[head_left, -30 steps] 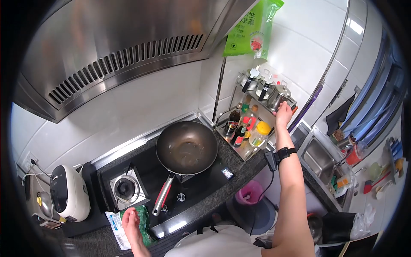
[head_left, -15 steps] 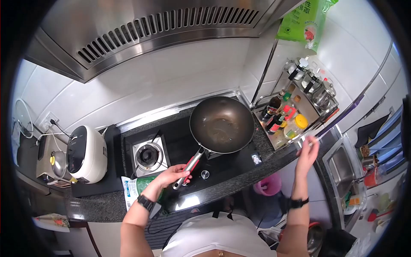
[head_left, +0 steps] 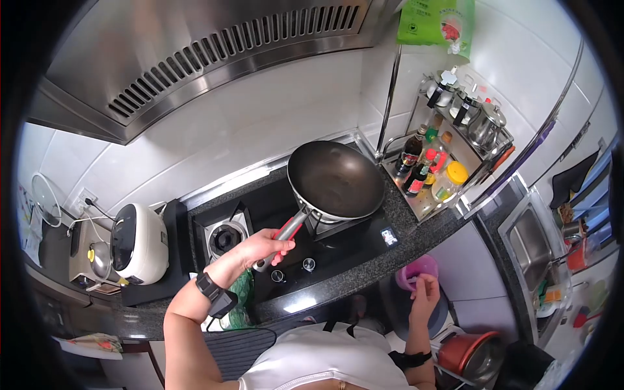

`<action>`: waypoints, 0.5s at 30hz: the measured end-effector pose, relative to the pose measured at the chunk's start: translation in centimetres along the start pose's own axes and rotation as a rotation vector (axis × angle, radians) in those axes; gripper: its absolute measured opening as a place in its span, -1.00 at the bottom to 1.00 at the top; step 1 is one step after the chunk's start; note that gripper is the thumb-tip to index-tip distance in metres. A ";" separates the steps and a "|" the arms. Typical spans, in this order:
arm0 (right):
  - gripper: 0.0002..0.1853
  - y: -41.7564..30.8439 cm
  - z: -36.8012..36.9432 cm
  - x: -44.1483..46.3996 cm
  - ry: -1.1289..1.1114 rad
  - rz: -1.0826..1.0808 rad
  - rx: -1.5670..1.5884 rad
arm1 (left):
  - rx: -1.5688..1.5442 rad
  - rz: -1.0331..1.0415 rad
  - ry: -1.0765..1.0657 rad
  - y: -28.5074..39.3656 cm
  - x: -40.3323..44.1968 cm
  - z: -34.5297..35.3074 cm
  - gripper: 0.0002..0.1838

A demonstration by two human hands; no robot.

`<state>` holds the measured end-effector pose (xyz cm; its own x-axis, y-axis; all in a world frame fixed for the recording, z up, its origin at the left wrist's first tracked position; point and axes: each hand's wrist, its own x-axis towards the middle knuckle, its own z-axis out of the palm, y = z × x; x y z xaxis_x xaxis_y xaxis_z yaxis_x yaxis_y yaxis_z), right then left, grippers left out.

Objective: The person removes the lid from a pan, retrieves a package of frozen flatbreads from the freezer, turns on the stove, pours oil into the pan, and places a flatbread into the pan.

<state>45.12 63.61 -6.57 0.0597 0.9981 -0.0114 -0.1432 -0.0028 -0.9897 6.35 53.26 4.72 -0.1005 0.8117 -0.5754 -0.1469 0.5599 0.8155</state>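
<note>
A dark wok (head_left: 338, 179) sits over the right burner, tilted, its pale outer side showing along the near edge. My left hand (head_left: 270, 246) is wrapped round its grey and red handle, over the front of the stove. Some glossy liquid seems to lie inside the wok. My right hand (head_left: 424, 298) is below the counter edge, in front of the pink bucket (head_left: 419, 268). Its fingers are pinched together; what they hold, if anything, is too small to make out.
A gas stove (head_left: 273, 214) spans the counter, with a rice cooker (head_left: 144, 247) at left. At right stand a rack of bottles and jars (head_left: 448, 182) and a sink (head_left: 530, 244). A red pot (head_left: 465, 354) is low at right. A range hood (head_left: 240, 52) hangs above.
My right hand has moved from beside the bottle rack down and left to the bucket. The wok has tilted, its handle raised in my left hand. The view has shifted slightly.
</note>
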 end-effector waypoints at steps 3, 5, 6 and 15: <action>-0.95 0.5 0.1 -0.2 -0.025 0.020 0.044 | 0.038 -0.012 0.039 1.0 0.1 1.3 -0.80; -0.93 0.7 0.1 -0.5 -0.082 0.022 0.080 | 0.049 -0.015 0.072 0.8 0.2 1.9 -0.81; -0.93 0.7 0.1 -0.6 -0.075 0.019 0.083 | 0.053 -0.016 0.092 0.0 0.2 2.2 -0.81; -0.95 0.5 -0.9 -1.0 -0.083 0.079 -0.021 | -0.043 0.243 0.171 -12.9 1.8 3.7 -0.77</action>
<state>45.91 62.53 -7.16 -0.0334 0.9963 -0.0787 -0.1238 -0.0822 -0.9889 11.71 48.08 -6.61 -0.3013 0.8792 -0.3691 -0.1397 0.3422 0.9292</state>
